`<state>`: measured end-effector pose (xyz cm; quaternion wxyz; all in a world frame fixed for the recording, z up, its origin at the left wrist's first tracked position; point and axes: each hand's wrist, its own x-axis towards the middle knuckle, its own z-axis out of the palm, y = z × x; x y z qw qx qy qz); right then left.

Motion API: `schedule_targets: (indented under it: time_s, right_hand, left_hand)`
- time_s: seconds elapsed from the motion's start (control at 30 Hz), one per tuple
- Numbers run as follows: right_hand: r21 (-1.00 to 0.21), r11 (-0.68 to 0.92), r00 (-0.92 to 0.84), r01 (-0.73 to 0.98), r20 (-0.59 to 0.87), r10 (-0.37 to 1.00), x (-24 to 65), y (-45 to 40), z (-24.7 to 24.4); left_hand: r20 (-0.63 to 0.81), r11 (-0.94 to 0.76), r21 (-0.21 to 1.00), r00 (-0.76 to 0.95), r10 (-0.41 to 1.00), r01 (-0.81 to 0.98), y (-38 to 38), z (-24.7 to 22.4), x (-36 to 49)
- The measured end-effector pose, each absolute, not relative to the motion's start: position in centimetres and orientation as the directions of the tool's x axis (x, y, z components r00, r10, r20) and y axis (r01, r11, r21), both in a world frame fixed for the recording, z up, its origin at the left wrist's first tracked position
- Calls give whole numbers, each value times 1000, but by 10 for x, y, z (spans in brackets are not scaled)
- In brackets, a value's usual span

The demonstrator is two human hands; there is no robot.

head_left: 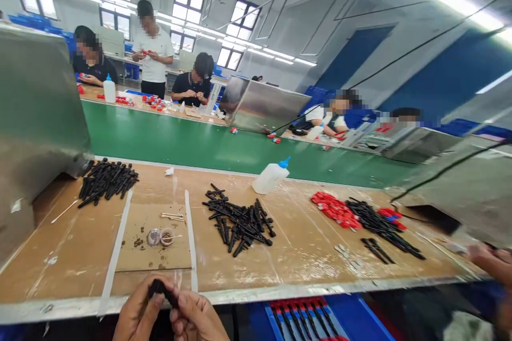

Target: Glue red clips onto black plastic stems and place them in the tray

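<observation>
Both my hands meet at the bottom of the view, in front of the table's front edge. A black plastic part (157, 287) is gripped between the fingers of my left hand (138, 310). My right hand (196, 314) pinches the same part from the other side. Just beyond lies a taped-down cardboard sheet (132, 256) with dark stains. On it stand two small round pots (153, 237), a cotton swab resting across one, and a few more cotton swabs (173, 216). One pile of black parts (108, 181) lies to the left, another pile of black parts (240, 221) to the right.
A white bottle (269, 177) with a blue cap stands at the back. Red parts (336, 210) and black rods (384, 226) lie to the right. Another person's hand (488, 258) is at the right edge. Below sits a blue bin (364, 319). Beyond runs a green belt (200, 146); people work behind it.
</observation>
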<state>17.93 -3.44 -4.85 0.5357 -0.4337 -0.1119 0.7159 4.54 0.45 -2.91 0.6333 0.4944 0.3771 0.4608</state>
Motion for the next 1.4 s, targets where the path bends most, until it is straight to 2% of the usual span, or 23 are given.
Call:
schedule_targets:
  time_s: [0.1,0.17,0.23,0.33,0.53,0.67,0.73,0.83,1.0,1.2,1.4]
  right_hand:
    - [-881,-264,143,-393,-342,929,186,-31,-39]
    - [-979,-157,341,-130,-192,920,199,-24,-32]
    - [-992,-113,454,61,-74,888,211,-12,-30]
    - [-970,-100,446,220,9,895,221,9,-33]
    - [-931,-70,357,357,67,932,211,37,-34]
    - [-890,44,248,454,174,953,202,44,-27]
    - [-871,88,228,484,222,948,202,45,-26]
    - [-886,50,322,462,220,921,206,42,-31]
    - [-949,-16,471,315,142,870,213,35,-40]
    - [-984,19,573,176,119,811,210,37,-37]
    - [-982,53,627,181,156,763,203,34,-32]
  left_hand:
    - [-143,251,888,288,947,-385,11,-26,40]
    - [-220,367,788,330,918,-494,16,-29,41]
    - [-268,455,692,385,883,-560,22,-33,43]
    - [-270,503,603,434,859,-620,28,-39,48]
    - [-268,565,491,502,822,-663,34,-45,49]
    - [-280,609,419,542,792,-673,36,-47,44]
    - [-291,636,391,566,771,-665,37,-48,42]
    - [-295,655,379,586,755,-654,38,-48,40]
    - [-305,664,389,591,747,-638,38,-48,41]
    - [-334,678,432,593,733,-595,40,-44,42]
    - [-327,681,437,602,728,-587,41,-44,43]
